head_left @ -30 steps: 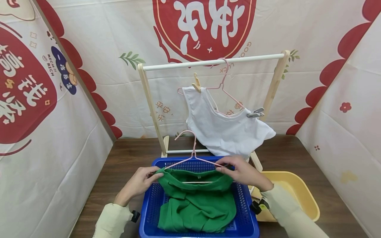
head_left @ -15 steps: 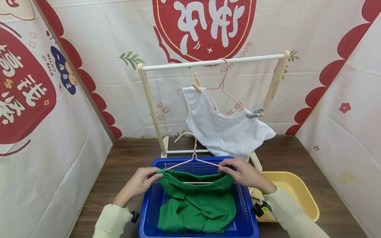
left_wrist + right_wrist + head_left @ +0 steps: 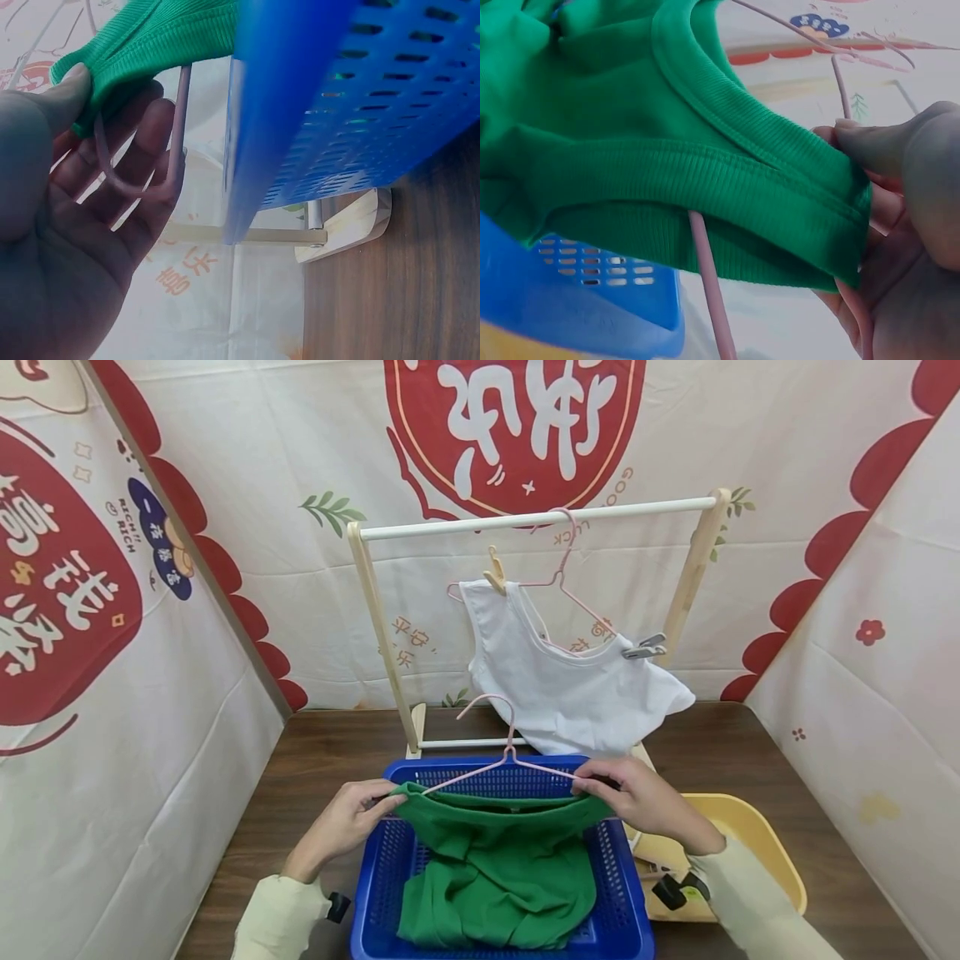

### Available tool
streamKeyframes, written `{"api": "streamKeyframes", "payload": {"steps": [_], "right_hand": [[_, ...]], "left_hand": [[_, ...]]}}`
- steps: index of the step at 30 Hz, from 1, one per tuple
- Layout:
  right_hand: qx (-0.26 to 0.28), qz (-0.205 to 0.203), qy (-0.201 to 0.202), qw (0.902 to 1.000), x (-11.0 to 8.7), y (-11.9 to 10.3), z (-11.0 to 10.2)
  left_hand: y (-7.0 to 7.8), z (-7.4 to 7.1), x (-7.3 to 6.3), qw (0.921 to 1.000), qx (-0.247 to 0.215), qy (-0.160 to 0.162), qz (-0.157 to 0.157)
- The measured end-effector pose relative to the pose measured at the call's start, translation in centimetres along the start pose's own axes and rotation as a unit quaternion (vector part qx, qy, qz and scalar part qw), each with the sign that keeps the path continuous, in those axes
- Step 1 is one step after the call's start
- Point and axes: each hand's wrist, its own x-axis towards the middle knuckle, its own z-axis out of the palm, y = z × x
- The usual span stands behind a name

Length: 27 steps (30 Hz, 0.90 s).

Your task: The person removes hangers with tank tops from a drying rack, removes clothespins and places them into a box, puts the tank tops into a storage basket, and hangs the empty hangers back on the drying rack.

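Observation:
A green tank top [image 3: 495,877] with ribbed trim lies partly in a blue basket [image 3: 365,902], its shoulders lifted to the rim. Through it runs a pink hanger [image 3: 510,753], hook upward, whose lower bar is hidden behind cloth in the head view. My left hand [image 3: 341,827] pinches one shoulder of the top; in the left wrist view the hanger's rounded end [image 3: 142,191] sticks out beneath the ribbing across the fingers. At the other shoulder, my right hand [image 3: 637,797] pinches the strap, and the hanger's end pokes out of the armhole [image 3: 716,300] beside the palm.
Behind the basket stands a wooden rack with a white rail [image 3: 637,511]. On it a white sleeveless top [image 3: 577,693] hangs tilted from a pink hanger, with a yellow clothespin [image 3: 495,572] and a grey clothespin [image 3: 643,647]. A yellow tub [image 3: 783,852] sits at right.
My right hand has moved right, drawing its shoulder of the top outward. The neckline is straighter and narrower, and the hanger has shifted right. My left hand has barely moved.

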Motion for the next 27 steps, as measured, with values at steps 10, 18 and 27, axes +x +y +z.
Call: {"api": "streamKeyframes", "payload": {"steps": [10, 18, 27], "right_hand": [[0.022, 0.014, 0.006, 0.9996, -1.0, 0.1, -1.2], [0.038, 0.006, 0.005, 0.9992, -1.2, -0.1, -2.0], [0.049, -0.005, 0.004, 0.9988, -1.5, 0.2, -2.8]], "left_hand": [[-0.3, -0.2, -0.2, 0.9999, -0.015, 0.004, 0.009], [-0.5, -0.4, -0.4, 0.9998, -0.019, 0.004, -0.005], [-0.3, -0.6, -0.6, 0.9994, -0.029, 0.016, -0.013]]}}
